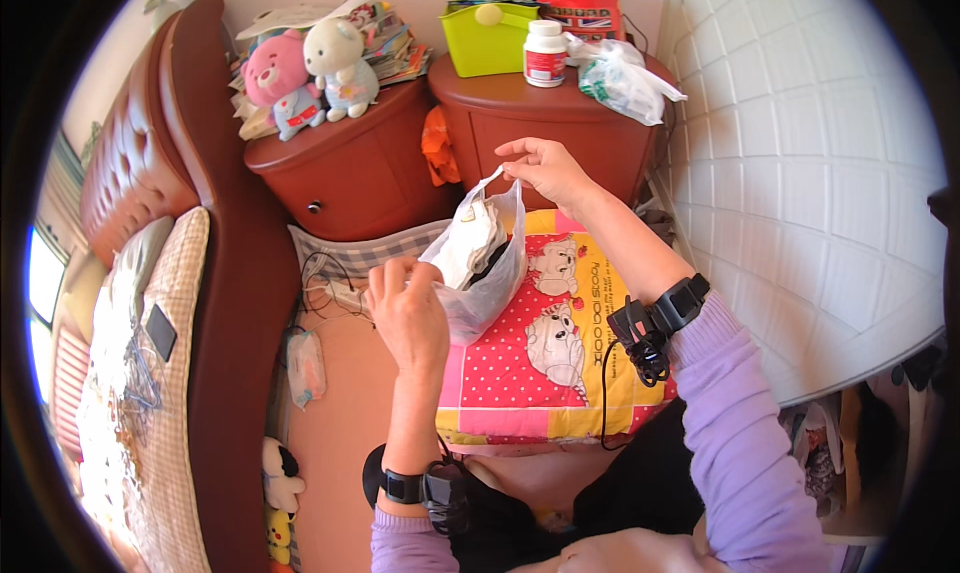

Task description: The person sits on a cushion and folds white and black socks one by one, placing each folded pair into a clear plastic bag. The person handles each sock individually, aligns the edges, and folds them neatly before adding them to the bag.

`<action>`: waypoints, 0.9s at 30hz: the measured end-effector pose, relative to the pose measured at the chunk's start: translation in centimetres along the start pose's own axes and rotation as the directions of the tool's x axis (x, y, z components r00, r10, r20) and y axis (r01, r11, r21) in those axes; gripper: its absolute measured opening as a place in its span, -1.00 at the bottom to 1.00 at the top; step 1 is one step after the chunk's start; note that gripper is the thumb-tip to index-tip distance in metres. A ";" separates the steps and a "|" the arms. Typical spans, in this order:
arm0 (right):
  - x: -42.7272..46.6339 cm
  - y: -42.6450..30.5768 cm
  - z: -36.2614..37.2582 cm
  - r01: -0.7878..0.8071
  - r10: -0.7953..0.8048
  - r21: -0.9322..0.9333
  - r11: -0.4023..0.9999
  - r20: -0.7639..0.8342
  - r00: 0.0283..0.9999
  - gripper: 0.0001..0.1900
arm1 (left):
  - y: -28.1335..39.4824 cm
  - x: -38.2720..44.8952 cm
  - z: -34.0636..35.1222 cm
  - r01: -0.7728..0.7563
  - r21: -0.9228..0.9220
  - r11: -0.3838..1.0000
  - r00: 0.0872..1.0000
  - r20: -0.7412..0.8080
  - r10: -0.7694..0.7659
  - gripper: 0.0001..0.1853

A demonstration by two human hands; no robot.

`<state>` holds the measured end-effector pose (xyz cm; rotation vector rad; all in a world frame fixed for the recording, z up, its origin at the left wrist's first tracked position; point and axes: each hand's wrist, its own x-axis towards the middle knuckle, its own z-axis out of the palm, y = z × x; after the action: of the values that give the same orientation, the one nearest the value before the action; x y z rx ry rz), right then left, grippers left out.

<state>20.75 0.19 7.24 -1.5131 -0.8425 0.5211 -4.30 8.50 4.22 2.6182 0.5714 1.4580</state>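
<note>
A translucent white plastic bag [487, 303] hangs open between my hands, above a cushion [559, 348] with a red, yellow and pink cartoon print. Inside the bag are folded white items [471, 243] and something black beside them. My right hand [544, 169] pinches one handle of the bag between thumb and fingertips, at the far side. On the near left, my left hand [409, 310] grips the other edge of the bag, its fingers curled. Each wrist wears a black band with a small device and bundled cable.
Two reddish-brown bedside cabinets [352, 168] stand beyond the cushion, bearing plush toys [281, 81], a green bin [487, 40], a white bottle [545, 53] and another plastic bag [626, 81]. A bed frame [232, 333] is at left; a white quilted panel [802, 168] rises at right. Cables lie near the cabinets.
</note>
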 end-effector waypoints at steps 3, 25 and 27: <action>-4.3 -2.3 -3.0 0.012 -0.012 -0.024 1.000 0.004 1.000 -0.74 | 0.9 1.2 -0.9 0.000 -0.107 0.994 0.999 0.034 0.004 -0.88; -26.0 0.6 -10.1 0.167 -0.120 0.254 0.953 -0.191 0.974 -0.81 | 17.1 0.6 2.4 -0.235 -0.599 0.765 0.440 0.636 0.633 -0.50; -26.4 0.7 -10.0 0.225 -0.179 0.234 0.946 -0.203 0.963 -0.82 | 17.8 -1.1 5.7 -0.196 -0.628 0.753 0.386 0.656 0.648 -0.40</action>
<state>11.74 -26.35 3.83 -1.2011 -0.7491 0.3210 4.91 -7.81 4.86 2.6743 -0.5863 0.0552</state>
